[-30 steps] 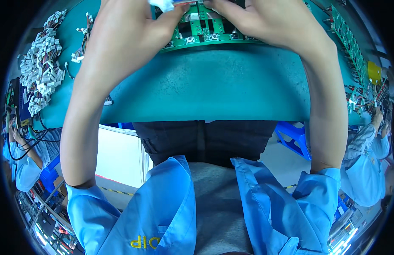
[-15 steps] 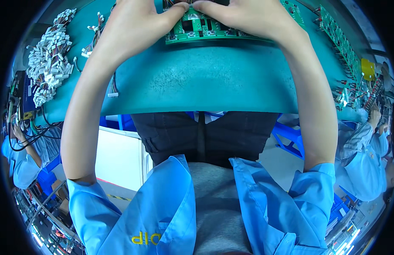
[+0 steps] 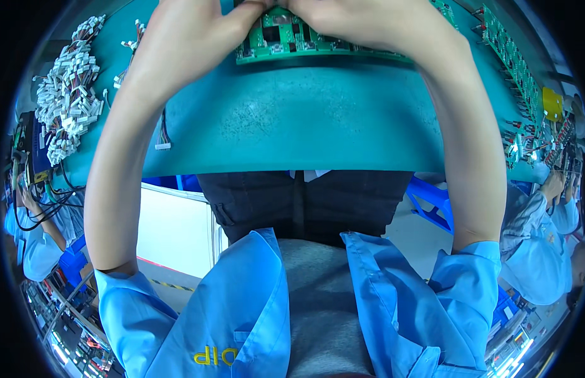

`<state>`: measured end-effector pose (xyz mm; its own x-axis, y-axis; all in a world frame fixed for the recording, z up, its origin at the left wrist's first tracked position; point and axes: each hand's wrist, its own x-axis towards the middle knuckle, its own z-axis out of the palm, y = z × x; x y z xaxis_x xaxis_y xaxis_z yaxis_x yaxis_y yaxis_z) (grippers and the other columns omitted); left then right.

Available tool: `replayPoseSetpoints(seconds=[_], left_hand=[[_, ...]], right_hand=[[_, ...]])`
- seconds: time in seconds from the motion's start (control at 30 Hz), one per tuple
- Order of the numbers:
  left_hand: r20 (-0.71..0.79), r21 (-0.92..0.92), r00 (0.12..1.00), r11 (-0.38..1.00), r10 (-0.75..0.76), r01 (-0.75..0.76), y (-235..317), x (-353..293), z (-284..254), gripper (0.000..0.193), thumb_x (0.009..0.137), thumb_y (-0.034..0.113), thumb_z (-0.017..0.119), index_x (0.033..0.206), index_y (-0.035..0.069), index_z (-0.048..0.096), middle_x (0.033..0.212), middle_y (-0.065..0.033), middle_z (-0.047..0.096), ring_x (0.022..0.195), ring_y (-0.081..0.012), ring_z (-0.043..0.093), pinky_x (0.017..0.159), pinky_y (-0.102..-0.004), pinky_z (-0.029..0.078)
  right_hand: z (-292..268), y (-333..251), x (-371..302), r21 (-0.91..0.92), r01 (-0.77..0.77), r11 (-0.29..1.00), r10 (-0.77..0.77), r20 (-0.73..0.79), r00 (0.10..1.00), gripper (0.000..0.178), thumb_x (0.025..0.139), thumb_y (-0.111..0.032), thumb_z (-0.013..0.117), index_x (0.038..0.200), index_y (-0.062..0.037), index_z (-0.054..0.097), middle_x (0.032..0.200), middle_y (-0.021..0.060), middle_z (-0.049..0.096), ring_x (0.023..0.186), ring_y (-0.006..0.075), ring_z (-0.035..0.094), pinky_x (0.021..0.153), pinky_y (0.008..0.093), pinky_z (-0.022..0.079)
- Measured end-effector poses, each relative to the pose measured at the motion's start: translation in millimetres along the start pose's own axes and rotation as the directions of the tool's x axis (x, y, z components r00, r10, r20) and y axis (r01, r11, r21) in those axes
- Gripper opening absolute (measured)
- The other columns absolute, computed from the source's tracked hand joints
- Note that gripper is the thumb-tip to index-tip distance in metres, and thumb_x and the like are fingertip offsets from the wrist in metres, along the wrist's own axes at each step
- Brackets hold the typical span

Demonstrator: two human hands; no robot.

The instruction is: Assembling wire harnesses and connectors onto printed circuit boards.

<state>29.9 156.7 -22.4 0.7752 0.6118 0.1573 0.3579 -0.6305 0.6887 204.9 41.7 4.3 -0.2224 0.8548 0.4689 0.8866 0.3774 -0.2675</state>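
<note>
A green circuit board panel (image 3: 292, 48) lies at the far middle of the table, partly under my hands and running past the upper edge. My left hand (image 3: 195, 31) rests over its left part, thumb bent inward. From the other side my right hand (image 3: 362, 22) reaches across it, and its thumb almost meets the left one above the board. Both hands look closed at the thumbs, but most of their fingers lie beyond the upper edge. What they pinch there is hidden. Beside my left forearm lies a short wire cable (image 3: 162, 135) with a white connector.
A heap of white-plugged cables (image 3: 70, 94) covers the table's left side, with a few more cables (image 3: 130, 53) nearer my left arm. A row of green boards (image 3: 512, 63) lines the right side of the teal table mat (image 3: 292, 120). Co-workers' arms show at both edges.
Both hands have shifted slightly up toward the frame's edge, the left one also leftward. The board sits a little higher and further left in view. The thumbs stay close together.
</note>
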Motion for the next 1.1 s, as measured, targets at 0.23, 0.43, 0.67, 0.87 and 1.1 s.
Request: replayPoseSetpoints(seconds=[0.23, 0.43, 0.67, 0.87, 1.1], left_hand=[[-0.009, -0.002, 0.996, 0.996, 0.090, -0.090, 3.8, -6.5, 3.9, 0.003, 0.082, 0.003, 0.067, 0.085, 0.000, 0.068, 0.093, -0.0103, 0.066, 0.090, -0.0264, 0.056, 0.090, -0.0363, 0.042], [0.010, 0.057, 1.000, 0.998, 0.017, -0.018, 9.0, -2.7, -0.6, 0.009, 0.083, 0.004, 0.068, 0.089, -0.001, 0.071, 0.093, -0.0118, 0.067, 0.091, -0.0286, 0.057, 0.089, -0.0379, 0.046], [0.008, 0.104, 0.998, 0.993, -0.057, 0.056, 9.0, -7.3, -5.2, 0.013, 0.084, 0.008, 0.068, 0.092, -0.002, 0.072, 0.093, -0.0125, 0.069, 0.093, -0.0294, 0.058, 0.090, -0.0391, 0.048], [-0.056, 0.104, 0.995, 0.992, 0.079, -0.073, 3.9, -0.5, -0.1, 0.017, 0.085, 0.011, 0.069, 0.095, -0.002, 0.072, 0.095, -0.0131, 0.069, 0.092, -0.0288, 0.059, 0.089, -0.0386, 0.048], [-0.101, 0.106, 0.968, 0.970, 0.230, -0.220, -8.4, 27.0, 12.0, 0.022, 0.087, 0.016, 0.070, 0.099, -0.003, 0.071, 0.098, -0.0137, 0.069, 0.092, -0.0280, 0.060, 0.088, -0.0380, 0.049]], right_hand=[[14.0, 14.3, 2.6, -0.079, -0.026, 0.997, 0.041, 0.201, 0.979, 0.009, 0.074, -0.003, 0.058, 0.067, -0.0038, 0.064, 0.066, 0.0110, 0.063, 0.062, 0.0291, 0.046, 0.082, 0.0351, 0.035], [-11.0, 3.7, -3.3, -0.001, -0.024, 1.000, 0.024, 0.187, 0.982, 0.009, 0.078, -0.008, 0.062, 0.076, -0.0016, 0.068, 0.070, 0.0114, 0.066, 0.067, 0.0282, 0.052, 0.085, 0.0372, 0.039], [-5.7, 12.3, -4.5, 0.263, -0.246, 0.933, 0.235, 0.072, 0.969, 0.028, 0.084, -0.023, 0.070, 0.099, 0.0006, 0.071, 0.089, 0.0140, 0.072, 0.079, 0.0284, 0.061, 0.090, 0.0406, 0.045], [-8.3, 14.4, -13.4, -0.012, -0.313, 0.950, 0.313, 0.030, 0.949, 0.062, 0.087, -0.044, 0.074, 0.128, 0.0021, 0.064, 0.124, 0.0191, 0.069, 0.106, 0.0331, 0.067, 0.098, 0.0433, 0.051], [-19.1, 20.9, -8.8, -0.011, -0.577, 0.816, 0.563, 0.238, 0.791, 0.083, 0.087, -0.056, 0.073, 0.139, 0.0056, 0.056, 0.141, 0.0240, 0.060, 0.127, 0.0367, 0.060, 0.107, 0.0437, 0.050]])
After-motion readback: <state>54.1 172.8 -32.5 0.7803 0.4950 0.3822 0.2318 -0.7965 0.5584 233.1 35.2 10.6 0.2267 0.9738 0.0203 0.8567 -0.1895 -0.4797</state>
